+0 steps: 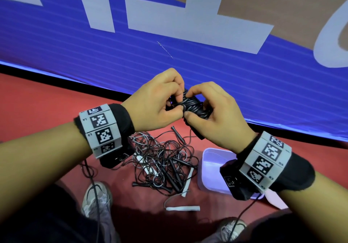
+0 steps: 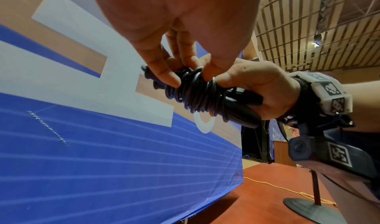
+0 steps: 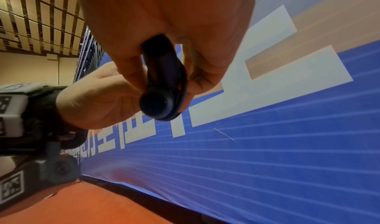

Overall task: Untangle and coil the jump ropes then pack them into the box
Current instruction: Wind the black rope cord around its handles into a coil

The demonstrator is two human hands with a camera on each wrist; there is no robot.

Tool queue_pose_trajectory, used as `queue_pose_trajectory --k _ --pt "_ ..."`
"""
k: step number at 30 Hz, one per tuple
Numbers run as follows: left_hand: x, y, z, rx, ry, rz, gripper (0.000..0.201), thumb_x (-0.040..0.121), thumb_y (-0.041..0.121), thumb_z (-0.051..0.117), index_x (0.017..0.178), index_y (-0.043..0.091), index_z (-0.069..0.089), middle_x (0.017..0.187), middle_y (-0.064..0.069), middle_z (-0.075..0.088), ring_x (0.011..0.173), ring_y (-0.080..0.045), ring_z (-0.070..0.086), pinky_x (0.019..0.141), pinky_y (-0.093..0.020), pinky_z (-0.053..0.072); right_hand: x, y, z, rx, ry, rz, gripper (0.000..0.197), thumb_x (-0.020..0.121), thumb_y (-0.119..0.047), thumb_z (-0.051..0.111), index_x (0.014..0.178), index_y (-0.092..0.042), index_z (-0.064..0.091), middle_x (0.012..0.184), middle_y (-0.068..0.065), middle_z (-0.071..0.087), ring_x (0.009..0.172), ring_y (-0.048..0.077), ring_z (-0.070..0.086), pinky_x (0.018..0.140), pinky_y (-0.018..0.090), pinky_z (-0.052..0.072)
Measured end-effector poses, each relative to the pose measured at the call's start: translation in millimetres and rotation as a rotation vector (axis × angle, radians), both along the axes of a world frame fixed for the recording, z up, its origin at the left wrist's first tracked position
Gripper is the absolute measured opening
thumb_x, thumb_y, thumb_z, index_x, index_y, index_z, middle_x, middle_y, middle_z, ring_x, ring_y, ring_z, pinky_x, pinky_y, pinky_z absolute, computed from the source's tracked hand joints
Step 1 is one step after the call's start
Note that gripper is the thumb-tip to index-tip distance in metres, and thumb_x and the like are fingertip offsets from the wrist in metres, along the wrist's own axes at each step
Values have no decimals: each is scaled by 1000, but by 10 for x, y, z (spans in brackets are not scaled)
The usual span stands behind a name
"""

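At frame centre, the left hand (image 1: 156, 101) and right hand (image 1: 212, 114) both pinched a coiled black rope (image 1: 194, 105), securing its final wrap; next, probably lower it into the box (image 1: 209, 169) at lower right.

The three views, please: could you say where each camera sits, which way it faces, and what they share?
Head: looks down past both hands, left hand and right hand, at the tangled rope pile and pale lilac plastic box.
Left wrist: looks along the left fingers toward the blue banner.
Right wrist: looks along the right palm at a handle end.
Shared: the coiled black jump rope.
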State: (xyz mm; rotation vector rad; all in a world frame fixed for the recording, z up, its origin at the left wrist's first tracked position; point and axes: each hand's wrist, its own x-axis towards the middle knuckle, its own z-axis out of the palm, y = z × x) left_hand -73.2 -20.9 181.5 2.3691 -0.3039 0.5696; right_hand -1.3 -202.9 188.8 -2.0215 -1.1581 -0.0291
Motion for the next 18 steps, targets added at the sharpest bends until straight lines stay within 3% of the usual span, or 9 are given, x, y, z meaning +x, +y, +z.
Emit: queue_pose_trajectory --k 6,11,16,18 --pt "-21 15 32 -10 18 -28 7 80 13 66 78 9 60 99 7 51 69 -24 57 61 -36 51 -3 -6 3 5 -6 18 23 81 -19 75 101 -20 63 99 -7 59 82 -4 50 70 9 36" --pt "-35 -14 95 210 -57 30 11 78 15 66 78 8 57 99 0 54 67 -7 44 58 -37 49 -25 16 26 1 61 1 18 82 -18 74 94 -21 61 93 -10 56 71 -2 52 65 9 34" --pt "-31 14 120 106 43 -106 3 82 9 62 83 7 60 110 -1 44 72 -28 58 61 -37 53 -11 13 -6 7 86 -5 22 81 -23 78 90 -26 58 92 -11 53 65 -7 50 61 9 34" --pt "-33 39 129 87 75 -129 4 80 8 62 84 8 61 112 -2 42 76 -29 60 62 -35 54 -21 18 -16 16 99 -11 24 80 -25 79 90 -29 57 91 -13 52 62 -9 48 60 9 34"
